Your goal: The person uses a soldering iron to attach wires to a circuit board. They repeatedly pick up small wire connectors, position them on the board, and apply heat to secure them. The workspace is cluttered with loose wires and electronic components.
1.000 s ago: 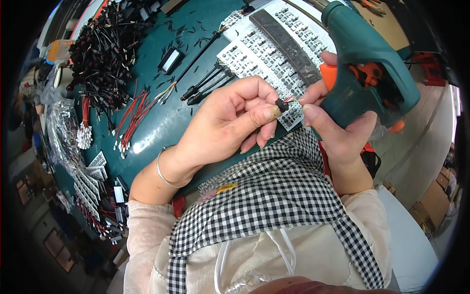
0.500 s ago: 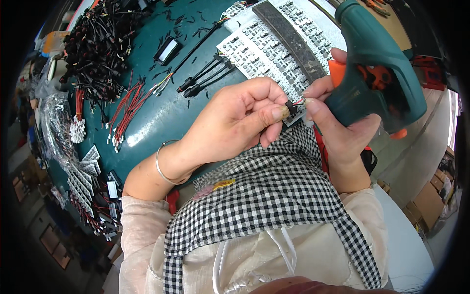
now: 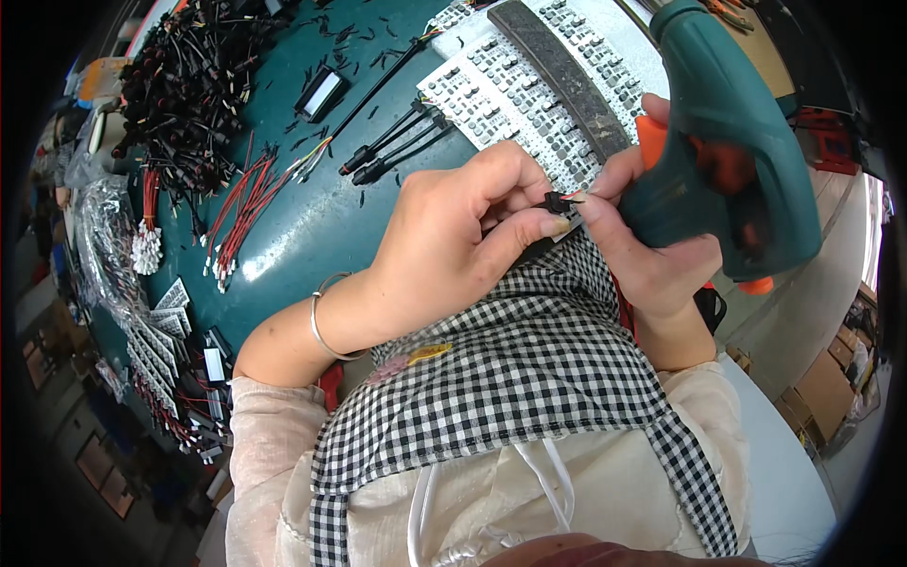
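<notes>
My left hand (image 3: 463, 236) is closed, pinching the end of a black cable (image 3: 557, 201) between thumb and forefinger. Thin coloured wires (image 3: 574, 197) come out of that end, and the thumb and fingertips of my right hand (image 3: 652, 236) are closed on them. A dark green pistol-shaped power tool (image 3: 746, 123) with an orange trigger rests against my right hand; how firmly the palm grips it is hidden. Just beyond my fingers lie white circuit boards (image 3: 491, 85) with rows of components, a dark flat bar (image 3: 557, 80) across them.
On the green table (image 3: 293, 222), black cables with plugs (image 3: 387, 146) lie left of the boards. A large heap of black cables (image 3: 189, 85), red wires with white connectors (image 3: 241, 217) and a small black device (image 3: 322, 94) are farther left. Pliers (image 3: 727, 14) lie at the far right.
My left hand has tilted slightly, showing more of the black cable end. My right hand and the power tool have shifted a little left; the fingertips remain on the wires.
</notes>
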Demonstrator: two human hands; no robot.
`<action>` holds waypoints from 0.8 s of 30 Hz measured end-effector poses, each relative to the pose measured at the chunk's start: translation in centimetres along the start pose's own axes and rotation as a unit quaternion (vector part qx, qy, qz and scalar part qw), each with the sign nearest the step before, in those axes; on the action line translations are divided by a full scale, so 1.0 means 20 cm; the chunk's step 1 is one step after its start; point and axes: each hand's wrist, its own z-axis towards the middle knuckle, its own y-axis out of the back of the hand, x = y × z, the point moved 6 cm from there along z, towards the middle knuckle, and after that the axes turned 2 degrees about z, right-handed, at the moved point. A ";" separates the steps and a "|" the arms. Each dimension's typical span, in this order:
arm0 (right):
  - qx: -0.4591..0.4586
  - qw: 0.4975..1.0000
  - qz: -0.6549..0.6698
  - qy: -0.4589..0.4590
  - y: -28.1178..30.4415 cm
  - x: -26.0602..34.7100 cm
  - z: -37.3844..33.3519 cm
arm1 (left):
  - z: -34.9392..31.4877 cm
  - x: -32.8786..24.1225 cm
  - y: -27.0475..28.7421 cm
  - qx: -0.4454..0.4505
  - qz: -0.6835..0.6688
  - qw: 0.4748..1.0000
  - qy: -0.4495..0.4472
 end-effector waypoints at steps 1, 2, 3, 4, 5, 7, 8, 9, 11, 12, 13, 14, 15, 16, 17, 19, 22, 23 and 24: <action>0.006 1.000 -0.009 0.005 0.00 0.00 0.00 | 0.00 -0.02 0.01 -0.033 0.027 0.999 -0.018; 0.013 1.000 -0.011 0.004 -0.01 0.01 0.01 | 0.00 -0.03 0.01 -0.044 0.047 0.997 -0.039; 0.017 1.000 -0.012 0.005 -0.01 0.01 0.01 | 0.00 -0.03 0.01 -0.053 0.066 0.995 -0.061; 0.022 1.000 -0.012 0.005 -0.01 0.01 0.01 | 0.00 -0.04 0.02 -0.062 0.084 0.991 -0.084; 0.026 1.000 -0.008 0.008 -0.02 0.01 0.01 | 0.00 -0.05 0.02 -0.064 0.101 0.989 -0.092; 0.035 0.999 -0.002 0.014 -0.02 0.00 0.01 | -0.01 -0.06 0.03 -0.068 0.134 0.983 -0.108; 0.041 0.999 0.000 0.018 -0.02 -0.01 0.01 | -0.01 -0.07 0.03 -0.072 0.136 0.982 -0.108; 0.040 0.999 0.003 0.017 -0.02 -0.01 0.01 | -0.01 -0.07 0.04 -0.076 0.139 0.981 -0.108; 0.031 0.999 0.007 0.008 -0.02 -0.02 0.00 | -0.01 -0.07 0.04 -0.084 0.144 0.979 -0.114; 0.026 1.000 0.011 0.003 -0.02 -0.03 0.00 | -0.01 -0.07 0.05 -0.089 0.147 0.978 -0.121; 0.021 1.000 0.015 -0.002 -0.02 -0.04 0.00 | -0.01 -0.07 0.05 -0.093 0.149 0.976 -0.127; 0.020 1.000 0.021 -0.005 -0.02 -0.04 -0.01 | -0.01 -0.05 0.05 -0.097 0.136 0.980 -0.112; 0.018 1.000 0.017 -0.008 -0.03 -0.04 -0.01 | -0.01 -0.04 0.04 -0.101 0.123 0.982 -0.097; 0.016 1.000 0.013 -0.010 -0.03 -0.05 -0.02 | -0.01 -0.03 0.04 -0.104 0.110 0.985 -0.082; 0.013 1.000 -0.001 -0.011 -0.03 -0.04 -0.03 | -0.01 -0.01 0.03 -0.083 0.097 0.990 -0.064; 0.018 0.999 -0.031 0.023 -0.04 -0.03 -0.04 | -0.01 0.01 0.01 -0.042 0.074 0.996 -0.027; 0.016 0.996 -0.051 0.076 -0.01 -0.04 -0.04 | -0.01 0.03 -0.01 -0.004 -0.014 0.999 0.036; -0.001 0.998 -0.036 0.059 0.02 -0.05 -0.05 | -0.01 0.04 -0.01 0.015 -0.043 0.997 0.061; -0.020 0.999 -0.022 0.042 0.05 -0.05 -0.07 | 0.00 0.05 -0.02 0.036 -0.073 0.993 0.085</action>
